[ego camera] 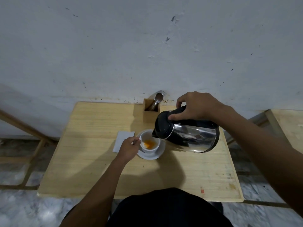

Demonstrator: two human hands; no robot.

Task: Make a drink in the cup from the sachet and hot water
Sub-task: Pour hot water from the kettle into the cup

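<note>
A dark garment (167,208) is seen at the bottom edge, closest to the lens, with both bare forearms reaching forward from it over a pale wooden desk (91,161). The left hand (128,149) is curled against the near-left side of a white cup (150,144), its fingers pressed together at the cup's wall where the handle would be; whether a handle is pinched cannot be told. The cup is seated on a white saucer (157,155), and orange powder or liquid (149,143) is visible at its bottom. Just beyond the left hand, a white square of paper (122,139) is laid flat on the desk, partly covered by the knuckles; whether it is the sachet cannot be told. The right hand (198,107) is closed around the black handle of a steel kettle (188,135), thumb pressed on the black lid. The kettle is held off the desk, tilted down to the left of that hand, with its spout over the cup's far-right rim. No stream of water can be made out. Beyond the right hand's fingers, a wooden holder (150,114) is set against the wall, and spoons (158,98) are leaned in it.
</note>
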